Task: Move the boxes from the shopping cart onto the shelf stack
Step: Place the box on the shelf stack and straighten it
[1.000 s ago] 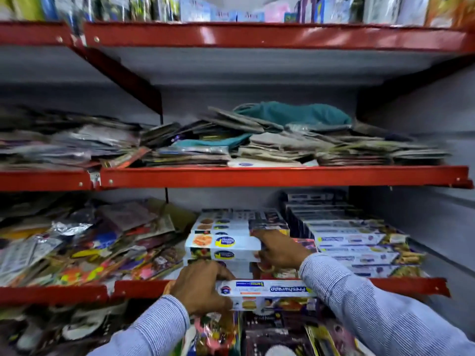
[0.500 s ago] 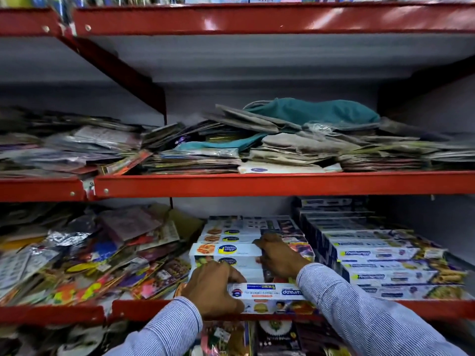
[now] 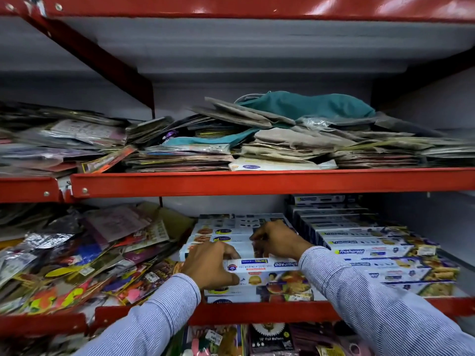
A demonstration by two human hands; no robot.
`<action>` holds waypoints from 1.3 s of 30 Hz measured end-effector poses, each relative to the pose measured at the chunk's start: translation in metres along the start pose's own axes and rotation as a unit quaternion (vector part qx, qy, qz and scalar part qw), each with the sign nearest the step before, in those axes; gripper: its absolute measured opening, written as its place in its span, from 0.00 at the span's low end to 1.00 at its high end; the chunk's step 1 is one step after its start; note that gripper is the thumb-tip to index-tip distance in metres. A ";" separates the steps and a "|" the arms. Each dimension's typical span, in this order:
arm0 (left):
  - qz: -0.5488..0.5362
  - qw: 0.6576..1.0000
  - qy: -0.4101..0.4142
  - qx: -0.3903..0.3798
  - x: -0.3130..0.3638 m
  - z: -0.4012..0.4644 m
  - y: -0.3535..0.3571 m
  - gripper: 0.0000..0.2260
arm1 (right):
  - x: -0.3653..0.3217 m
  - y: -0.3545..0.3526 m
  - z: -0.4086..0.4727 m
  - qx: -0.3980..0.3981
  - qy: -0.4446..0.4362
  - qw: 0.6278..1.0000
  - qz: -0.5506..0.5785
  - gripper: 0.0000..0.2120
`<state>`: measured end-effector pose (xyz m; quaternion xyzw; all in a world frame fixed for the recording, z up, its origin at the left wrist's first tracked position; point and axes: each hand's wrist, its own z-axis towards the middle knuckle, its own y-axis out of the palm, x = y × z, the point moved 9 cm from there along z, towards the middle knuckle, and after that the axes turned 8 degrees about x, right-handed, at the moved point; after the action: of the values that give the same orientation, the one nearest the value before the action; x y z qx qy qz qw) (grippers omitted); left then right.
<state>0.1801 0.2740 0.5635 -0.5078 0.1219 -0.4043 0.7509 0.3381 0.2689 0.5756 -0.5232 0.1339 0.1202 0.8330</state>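
Observation:
A long white foil box (image 3: pixel 267 272) with blue print and food pictures lies at the front of a stack of like boxes (image 3: pixel 226 231) on the lower red shelf (image 3: pixel 257 310). My left hand (image 3: pixel 209 265) grips the box's left end, fingers curled over its top edge. My right hand (image 3: pixel 279 240) rests further back, fingers pressed on the box stack behind it. Both sleeves are striped blue. The shopping cart is out of view.
A second stepped stack of the same boxes (image 3: pixel 370 250) fills the right of the shelf. Loose colourful packets (image 3: pixel 77 258) crowd the left. The red shelf above (image 3: pixel 257 182) holds flat packets and a teal cloth (image 3: pixel 308 105). Hanging packs (image 3: pixel 267 337) show below.
The view has moved closer and lower toward the shelf. The front box has slid back onto the stack, and my hands have gone deeper in with it.

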 end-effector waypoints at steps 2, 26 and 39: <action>0.003 1.000 -0.001 0.023 -0.003 0.008 0.000 0.21 | -0.003 -0.009 -0.005 0.011 -0.010 1.000 -0.009 0.08; 0.000 0.985 0.074 0.154 -0.014 -0.005 0.022 0.16 | 0.016 0.013 -0.059 0.039 -0.051 0.996 -0.063 0.23; 0.045 0.977 0.133 0.163 -0.016 -0.013 0.037 0.22 | 0.020 0.015 -0.064 0.061 -0.057 0.993 -0.086 0.23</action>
<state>0.1803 0.2824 0.5219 -0.3145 0.1760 -0.4489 0.8176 0.3452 0.2182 0.5299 -0.4731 0.0477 0.0696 0.8769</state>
